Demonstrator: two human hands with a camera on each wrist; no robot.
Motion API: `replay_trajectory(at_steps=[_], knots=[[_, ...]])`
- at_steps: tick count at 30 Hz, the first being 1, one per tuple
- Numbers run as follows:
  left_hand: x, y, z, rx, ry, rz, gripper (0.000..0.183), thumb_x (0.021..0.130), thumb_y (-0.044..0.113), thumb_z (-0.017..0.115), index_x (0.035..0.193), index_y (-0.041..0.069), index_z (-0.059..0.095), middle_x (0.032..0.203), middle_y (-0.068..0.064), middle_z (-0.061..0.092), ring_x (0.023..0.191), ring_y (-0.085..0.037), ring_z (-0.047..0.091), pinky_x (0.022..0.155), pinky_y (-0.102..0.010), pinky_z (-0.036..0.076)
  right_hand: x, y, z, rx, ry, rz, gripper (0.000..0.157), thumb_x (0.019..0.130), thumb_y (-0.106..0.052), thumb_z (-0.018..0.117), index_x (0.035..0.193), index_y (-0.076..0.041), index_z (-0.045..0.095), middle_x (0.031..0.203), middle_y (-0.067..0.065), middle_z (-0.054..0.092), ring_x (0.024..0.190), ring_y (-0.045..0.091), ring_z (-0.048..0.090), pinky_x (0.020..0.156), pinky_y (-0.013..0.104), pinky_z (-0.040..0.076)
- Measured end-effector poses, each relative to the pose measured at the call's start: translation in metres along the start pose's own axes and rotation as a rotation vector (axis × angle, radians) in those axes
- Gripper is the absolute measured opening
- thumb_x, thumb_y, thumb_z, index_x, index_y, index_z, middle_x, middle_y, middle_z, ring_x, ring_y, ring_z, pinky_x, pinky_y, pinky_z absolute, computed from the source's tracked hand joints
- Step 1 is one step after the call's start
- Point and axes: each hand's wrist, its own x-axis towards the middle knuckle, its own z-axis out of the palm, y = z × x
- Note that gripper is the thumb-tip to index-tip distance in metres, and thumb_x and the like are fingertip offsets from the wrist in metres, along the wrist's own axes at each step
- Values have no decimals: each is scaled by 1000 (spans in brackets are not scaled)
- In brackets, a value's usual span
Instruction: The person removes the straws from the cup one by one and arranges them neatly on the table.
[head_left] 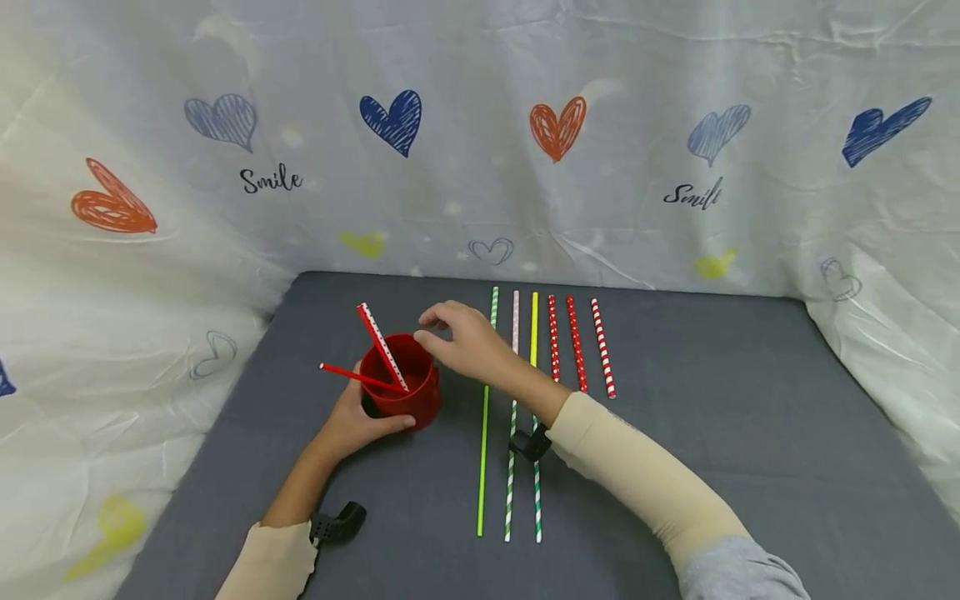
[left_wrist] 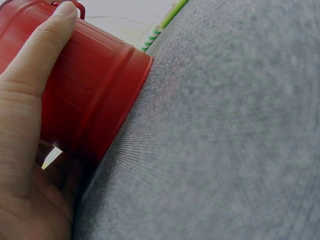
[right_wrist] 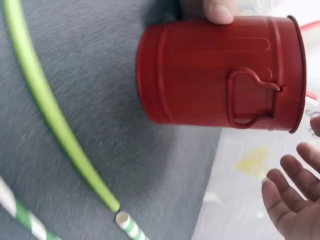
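Note:
My left hand [head_left: 363,421] grips a small red metal bucket [head_left: 422,406] low on its side, the thumb across the front; its far fingers are hidden behind the wall. The bucket stands upright on the table, and its wire handle [right_wrist: 232,100] shows in the right wrist view. Paper straws lean inside it: a red straw with a white-dotted one [head_left: 384,350] beside it, and another red straw [head_left: 352,375] tipped out to the left. Beside the bucket's right rim hovers my right hand [head_left: 471,340], fingers loosely bent and holding nothing.
Right of the bucket, straws lie lengthwise in columns: lime green [head_left: 482,475], green-striped [head_left: 510,487], yellow [head_left: 535,325], red dotted [head_left: 576,342] and red-striped [head_left: 603,350]. The right forearm crosses above several of them. A white curtain [head_left: 465,208] borders the grey table [head_left: 720,383].

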Motion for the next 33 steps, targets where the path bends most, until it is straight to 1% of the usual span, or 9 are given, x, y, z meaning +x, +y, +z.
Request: replay_trajectory(at_steps=[4,7,12,16,19,22,27,29,33], knots=[[-1,-1,-1,-15,3,-6,96,75,9,89,151,14,30,143,-3,46,127,-21,44,101,-40,45,12,-3,8,56,-77,69,29,100,-25,63,123,-8,67,120,4,65,109,21,59,90,33,52],[-1,0,-1,-19,5,-20,97,74,10,89,151,16,29,142,-2,46,126,-20,45,99,-34,46,18,-6,16,85,-127,99,29,101,-25,61,125,-7,66,119,4,65,108,19,60,87,28,52],[-2,-2,5,-35,-23,-29,101,76,12,89,155,17,26,147,-3,43,130,-20,44,103,-39,43,21,-10,27,85,-187,132,26,102,-22,60,124,-9,67,115,2,66,103,14,60,83,25,52],[-2,-2,8,-42,-22,-40,99,77,12,88,155,17,27,146,-4,44,129,-22,45,103,-45,43,22,-10,34,112,-198,165,28,101,-26,63,125,-12,67,114,-2,67,100,11,60,81,24,52],[-2,0,9,-35,-8,-52,98,77,13,89,153,16,28,143,-6,47,127,-23,48,102,-47,43,25,-8,39,163,-185,191,28,99,-30,65,122,-14,69,110,-4,67,97,10,60,80,24,52],[-1,0,9,-25,-4,-51,96,77,14,89,152,14,29,141,-6,49,125,-23,49,102,-46,43,27,-7,42,212,-168,200,24,98,-30,67,116,-15,72,104,-6,69,94,9,61,77,24,53],[0,-1,9,-45,-11,-23,96,76,12,89,151,13,29,141,-5,48,125,-23,48,101,-33,45,25,-9,44,242,-100,161,17,97,-28,69,108,-16,76,97,-8,70,88,7,61,73,22,53],[1,0,8,-46,-9,-10,97,76,11,89,151,13,29,141,-5,47,125,-22,48,99,-29,45,23,-9,45,234,-65,121,17,97,-29,69,106,-17,76,98,-9,69,88,5,61,72,21,53],[3,0,6,-31,-4,6,97,75,8,89,150,13,30,140,-4,48,123,-22,50,98,-30,46,19,-11,45,214,-20,7,15,97,-28,69,104,-17,76,107,-8,68,94,5,60,75,20,53]])
